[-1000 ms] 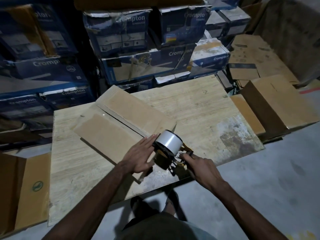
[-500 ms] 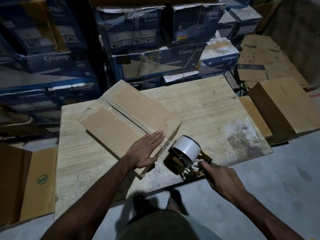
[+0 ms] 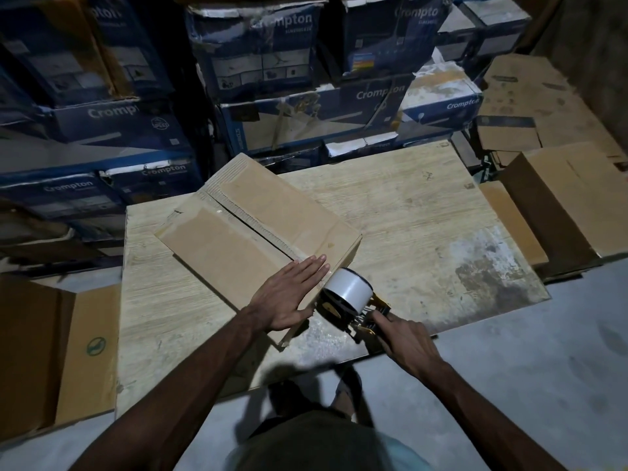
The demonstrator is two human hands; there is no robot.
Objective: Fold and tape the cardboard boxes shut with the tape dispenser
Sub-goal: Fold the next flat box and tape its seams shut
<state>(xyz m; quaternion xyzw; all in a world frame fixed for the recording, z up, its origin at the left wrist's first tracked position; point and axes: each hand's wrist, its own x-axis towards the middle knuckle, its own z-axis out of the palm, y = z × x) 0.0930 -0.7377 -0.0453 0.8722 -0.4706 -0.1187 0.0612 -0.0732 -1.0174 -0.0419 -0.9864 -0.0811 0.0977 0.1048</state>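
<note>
The shallow, brown corrugated cardboard box [image 3: 244,239] lies at an angle with the pale wood-grain table [image 3: 424,215] beneath it, its two long top flaps folded shut and meeting at a straight centre seam with exposed fluted edges. The left hand [image 3: 289,294] lies flat on the near end of the box, fingers straight and together, pressing the flap just beside the seam. The right hand [image 3: 407,345] grips the handle of the tape dispenser [image 3: 353,311], index finger extended along its metal frame. The dispenser's cylindrical, glossy white tape roll [image 3: 351,288] sits just beside the box's near end, close to the seam's end.
</note>
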